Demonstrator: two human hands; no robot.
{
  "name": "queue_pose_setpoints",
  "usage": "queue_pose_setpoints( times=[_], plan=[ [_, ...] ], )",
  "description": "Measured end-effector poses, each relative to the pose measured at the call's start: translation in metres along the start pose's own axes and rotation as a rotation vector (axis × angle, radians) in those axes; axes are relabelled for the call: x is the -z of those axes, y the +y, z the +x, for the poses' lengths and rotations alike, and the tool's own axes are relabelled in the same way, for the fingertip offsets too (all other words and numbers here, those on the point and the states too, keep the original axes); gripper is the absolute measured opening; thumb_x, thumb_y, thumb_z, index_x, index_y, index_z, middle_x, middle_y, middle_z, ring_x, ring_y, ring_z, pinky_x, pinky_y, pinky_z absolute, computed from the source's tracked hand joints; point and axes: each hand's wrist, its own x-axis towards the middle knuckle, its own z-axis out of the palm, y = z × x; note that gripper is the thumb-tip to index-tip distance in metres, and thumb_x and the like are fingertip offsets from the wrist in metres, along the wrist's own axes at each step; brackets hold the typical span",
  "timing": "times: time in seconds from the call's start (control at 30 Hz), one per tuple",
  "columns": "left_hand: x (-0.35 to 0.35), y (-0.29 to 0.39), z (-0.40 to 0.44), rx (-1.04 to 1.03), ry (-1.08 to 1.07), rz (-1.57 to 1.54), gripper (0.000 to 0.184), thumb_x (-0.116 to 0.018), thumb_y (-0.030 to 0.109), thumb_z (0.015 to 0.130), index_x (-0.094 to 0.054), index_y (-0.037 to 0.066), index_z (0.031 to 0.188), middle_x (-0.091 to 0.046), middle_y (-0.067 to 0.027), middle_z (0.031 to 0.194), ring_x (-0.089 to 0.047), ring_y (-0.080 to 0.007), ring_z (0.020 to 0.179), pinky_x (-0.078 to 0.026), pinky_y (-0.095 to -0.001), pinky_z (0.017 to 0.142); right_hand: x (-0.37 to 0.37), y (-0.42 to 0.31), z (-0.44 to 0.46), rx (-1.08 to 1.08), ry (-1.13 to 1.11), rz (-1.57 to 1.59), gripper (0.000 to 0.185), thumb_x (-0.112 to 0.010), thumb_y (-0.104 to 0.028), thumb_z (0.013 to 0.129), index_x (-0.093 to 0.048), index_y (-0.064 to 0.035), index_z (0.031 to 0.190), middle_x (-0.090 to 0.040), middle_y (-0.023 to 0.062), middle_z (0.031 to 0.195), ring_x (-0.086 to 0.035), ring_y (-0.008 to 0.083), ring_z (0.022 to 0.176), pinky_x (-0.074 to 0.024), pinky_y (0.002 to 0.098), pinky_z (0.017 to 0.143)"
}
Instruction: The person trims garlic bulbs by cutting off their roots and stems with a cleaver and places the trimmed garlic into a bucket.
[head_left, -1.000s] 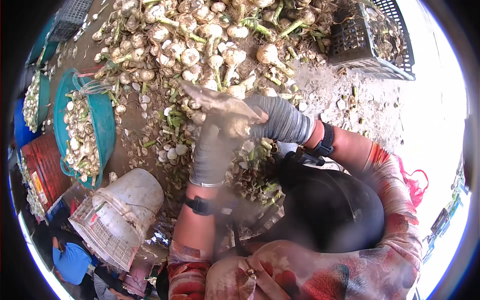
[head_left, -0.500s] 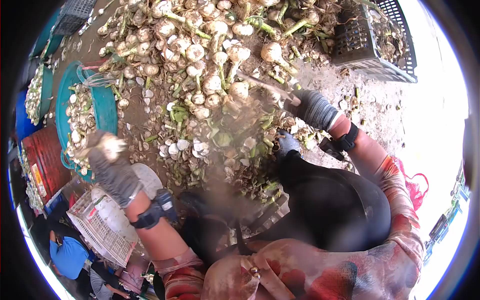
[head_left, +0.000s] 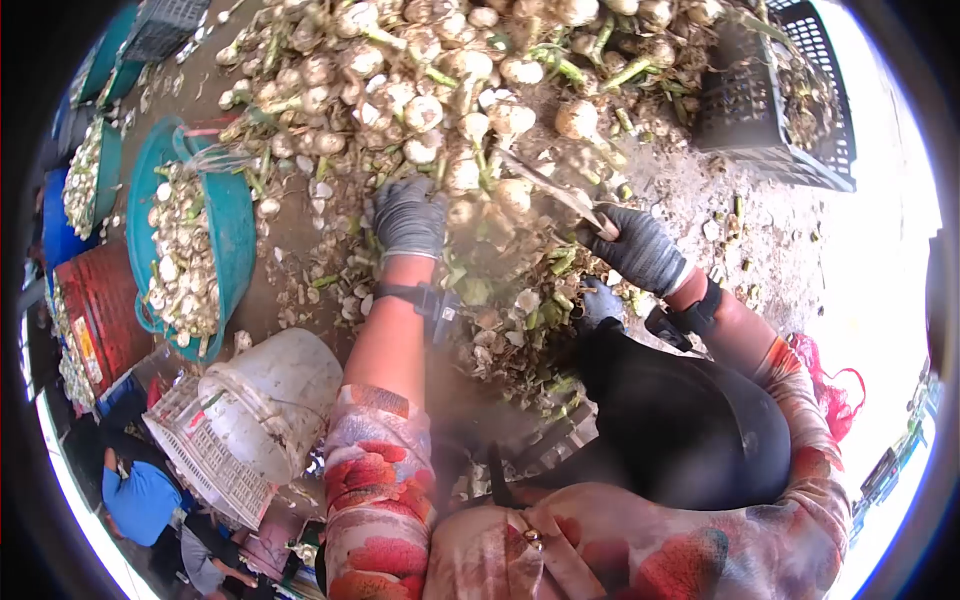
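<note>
My left hand [head_left: 408, 215], in a grey glove, is at the near edge of a heap of garlic bulbs [head_left: 423, 113] with stalks. Its fingers curl down and away from me, and whatever they hold, if anything, is hidden. A knife [head_left: 550, 187] is in my right hand [head_left: 640, 247], also gloved in grey, with its long narrow blade pointing up and left over the bulbs. Cut stalks and peelings [head_left: 515, 330] litter the ground before my legs. To the left stands a teal basin [head_left: 232, 235] with trimmed garlic in it.
A black plastic crate [head_left: 735, 110] stands at the upper right. On the left are a white bucket [head_left: 300, 380], a pale crate [head_left: 210, 450] and a red tub [head_left: 105, 310]. Another person in a blue top [head_left: 140, 500] is at the lower left.
My left hand has moved right from beside the teal basin to the heap; the pale garlic bulb it held is out of sight. The right hand still grips the knife. The view has shifted slightly.
</note>
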Motion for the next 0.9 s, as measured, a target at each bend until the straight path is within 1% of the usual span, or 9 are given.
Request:
queue_pose_setpoints(
  times=[0.03,0.07,0.27,0.4,0.47,0.53,0.7,0.8,0.9],
  plan=[
    [0.016,0.008,-0.007,-0.041,0.079,0.045,0.034,-0.065,0.028,0.081,-0.067,0.0,0.101,-0.065,-0.0138,0.096,-0.057,-0.0237,0.093,-0.044,-0.0365,0.087,-0.004,-0.003,-0.003,0.139,0.037,0.183,0.029,-0.067,-0.031,0.088,-0.066,-0.0046,0.099,-0.065,0.0159,0.08,-0.062,0.0272,0.07,-0.0499,0.0368,0.069],
    [0.035,0.012,-0.01,0.288,-0.213,-0.556,0.035,-0.067,0.026,0.08,-0.066,0.002,0.105,-0.064,-0.0164,0.103,-0.057,-0.0259,0.101,-0.045,-0.0393,0.088,-0.009,0.004,-0.002,0.138,0.023,0.217,0.024,-0.067,-0.025,0.088,-0.065,-0.0046,0.099,-0.064,0.0131,0.077,-0.06,0.0237,0.069,-0.0497,0.0353,0.068],
    [0.163,-0.063,-0.089,0.291,0.367,-1.029,0.02,-0.059,0.02,0.092,-0.061,0.001,0.099,-0.06,-0.0084,0.086,-0.059,-0.0183,0.077,-0.048,-0.0272,0.067,-0.009,-0.01,0.003,0.125,0.01,0.182,0.024,-0.066,-0.026,0.089,-0.063,-0.0037,0.095,-0.061,0.0118,0.075,-0.055,0.0225,0.066,-0.0481,0.0359,0.066],
    [0.279,-0.182,-0.19,0.543,0.965,-0.208,0.028,-0.059,0.017,0.091,-0.059,-0.004,0.109,-0.064,-0.0132,0.098,-0.061,-0.0213,0.091,-0.05,-0.0316,0.078,-0.009,-0.013,0.008,0.22,0.041,0.134,0.027,-0.063,-0.031,0.09,-0.062,-0.0045,0.095,-0.062,0.0143,0.075,-0.06,0.0262,0.069,-0.0489,0.0374,0.067],
    [0.309,-0.161,-0.206,0.898,0.649,0.685,0.04,-0.064,0.019,0.086,-0.057,-0.005,0.118,-0.064,-0.0192,0.112,-0.061,-0.0258,0.1,-0.047,-0.0361,0.089,-0.013,-0.01,0.009,0.224,0.066,0.118,0.029,-0.062,-0.034,0.089,-0.062,-0.0049,0.095,-0.062,0.0169,0.074,-0.061,0.0325,0.069,-0.0489,0.0406,0.066],
    [0.291,-0.116,-0.192,0.528,0.7,0.527,0.039,-0.064,0.017,0.086,-0.058,-0.004,0.118,-0.063,-0.0179,0.115,-0.06,-0.0259,0.104,-0.045,-0.0364,0.093,-0.016,-0.012,0.009,0.206,0.05,0.041,0.031,-0.062,-0.036,0.089,-0.062,-0.005,0.094,-0.062,0.0183,0.074,-0.061,0.0356,0.071,-0.0488,0.0424,0.066],
    [0.095,-0.038,-0.108,0.428,0.257,-0.666,0.033,-0.066,0.019,0.09,-0.059,-0.002,0.115,-0.062,-0.0109,0.111,-0.056,-0.0186,0.104,-0.043,-0.0305,0.094,-0.02,-0.02,0.005,0.183,-0.032,-0.084,0.034,-0.061,-0.039,0.086,-0.06,-0.0046,0.092,-0.061,0.0215,0.074,-0.061,0.0415,0.074,-0.0483,0.0462,0.066],
    [-0.057,-0.061,-0.062,0.372,0.196,-0.682,0.038,-0.067,0.03,0.087,-0.06,0.004,0.115,-0.065,-0.0123,0.106,-0.061,-0.0219,0.096,-0.047,-0.0319,0.086,-0.022,-0.003,0.004,0.204,-0.055,-0.089,0.032,-0.063,-0.037,0.086,-0.06,-0.0055,0.094,-0.062,0.0202,0.073,-0.062,0.0395,0.071,-0.0487,0.0459,0.065],
    [-0.036,-0.004,-0.049,0.612,0.188,-0.356,0.039,-0.066,0.034,0.087,-0.059,0.009,0.116,-0.065,-0.0116,0.099,-0.06,-0.0206,0.086,-0.049,-0.0321,0.077,-0.018,0.001,0.001,0.089,-0.088,-0.029,0.031,-0.064,-0.036,0.086,-0.061,-0.0068,0.097,-0.064,0.0181,0.072,-0.064,0.0368,0.068,-0.0501,0.0448,0.065]
  ],
)
